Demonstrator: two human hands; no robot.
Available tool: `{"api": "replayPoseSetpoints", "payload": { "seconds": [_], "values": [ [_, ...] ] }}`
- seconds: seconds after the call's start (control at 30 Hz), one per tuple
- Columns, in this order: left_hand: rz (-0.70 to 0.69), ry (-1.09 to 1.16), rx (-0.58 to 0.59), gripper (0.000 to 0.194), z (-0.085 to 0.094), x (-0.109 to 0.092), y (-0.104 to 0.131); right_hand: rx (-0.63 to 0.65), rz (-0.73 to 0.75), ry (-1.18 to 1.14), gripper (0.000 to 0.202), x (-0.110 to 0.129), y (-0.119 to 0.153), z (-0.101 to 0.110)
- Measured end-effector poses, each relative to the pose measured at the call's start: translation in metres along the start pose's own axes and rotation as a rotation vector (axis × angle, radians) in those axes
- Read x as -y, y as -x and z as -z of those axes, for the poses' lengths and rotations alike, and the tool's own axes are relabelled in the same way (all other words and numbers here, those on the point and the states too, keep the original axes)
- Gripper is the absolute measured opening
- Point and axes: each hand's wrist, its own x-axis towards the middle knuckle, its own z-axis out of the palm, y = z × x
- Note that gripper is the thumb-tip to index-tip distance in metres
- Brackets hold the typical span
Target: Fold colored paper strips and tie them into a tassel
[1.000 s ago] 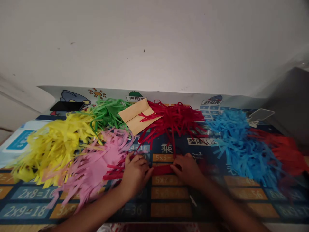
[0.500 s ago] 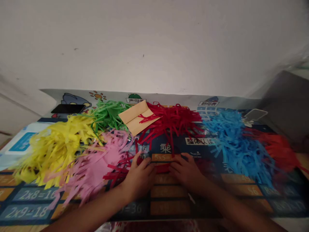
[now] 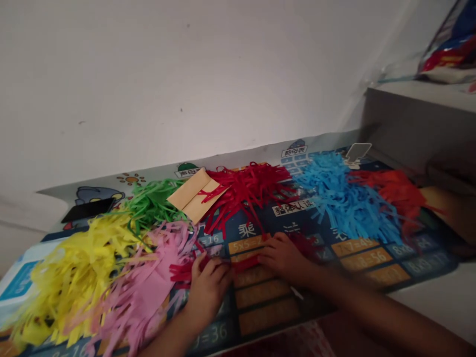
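Observation:
My left hand [image 3: 210, 281] and my right hand [image 3: 285, 257] rest low over the mat, a short distance apart, fingers curled onto a piece of red fringed paper [image 3: 245, 263]. A narrow band of it runs between them. Its cut strips stick out left of my left hand, and more red strips lie dimly beyond my right hand. Just behind the hands lies a pile of red paper strips [image 3: 256, 186], one strip trailing toward my right fingers. A folded tan paper [image 3: 195, 196] leans at that pile's left side. My palms hide part of the held piece.
To the left lie pink [image 3: 156, 292], yellow [image 3: 78, 277] and green [image 3: 156, 201] fringed paper, with a black phone [image 3: 88, 210] behind. Blue fringes [image 3: 345, 203] and orange-red fringes [image 3: 394, 196] lie right, near a small white stand [image 3: 359, 151]. A printed times-table mat [image 3: 266, 312] covers the table against the wall.
The view has turned to the right and tilted, bringing a shelf at the right into sight. Both hands stay on the red fringed paper, and the band between them looks slightly slanted now.

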Motion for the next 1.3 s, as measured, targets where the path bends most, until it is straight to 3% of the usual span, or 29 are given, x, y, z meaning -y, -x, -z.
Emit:
{"api": "replayPoseSetpoints", "payload": {
  "seconds": [0.1,0.23,0.57,0.63,0.77,0.9,0.97,1.13,1.3],
  "values": [
    [0.050,0.125,-0.001,0.017,0.009,0.004,-0.002,-0.025,-0.171,-0.163,0.007,-0.016,0.013,0.000],
    [0.135,0.194,0.055,0.017,0.016,0.002,-0.014,0.117,-0.407,-0.372,0.008,-0.025,0.011,0.011],
    [0.274,0.152,0.188,0.018,0.007,0.001,-0.027,0.305,-0.578,-0.337,0.010,-0.021,-0.015,0.022],
    [0.245,0.124,0.190,0.013,0.006,0.002,-0.027,0.285,-0.527,-0.261,0.008,-0.020,-0.015,0.022],
    [0.044,0.063,0.135,0.029,0.002,-0.001,-0.023,0.168,-0.132,-0.062,0.005,-0.017,-0.006,0.019],
    [-0.050,-0.009,0.155,0.020,-0.006,-0.007,-0.022,0.156,0.109,0.052,0.007,-0.013,-0.003,0.014],
    [-0.055,-0.052,0.146,0.010,-0.010,-0.010,-0.025,0.148,0.105,0.062,0.008,-0.012,-0.007,0.011],
    [-0.075,-0.100,0.131,0.017,-0.011,-0.010,-0.031,0.105,-0.059,0.061,0.014,-0.005,-0.023,0.010],
    [-0.096,-0.030,0.084,0.022,-0.005,-0.006,-0.022,0.116,-0.007,0.041,0.013,0.002,-0.016,0.011]
  ]
}}
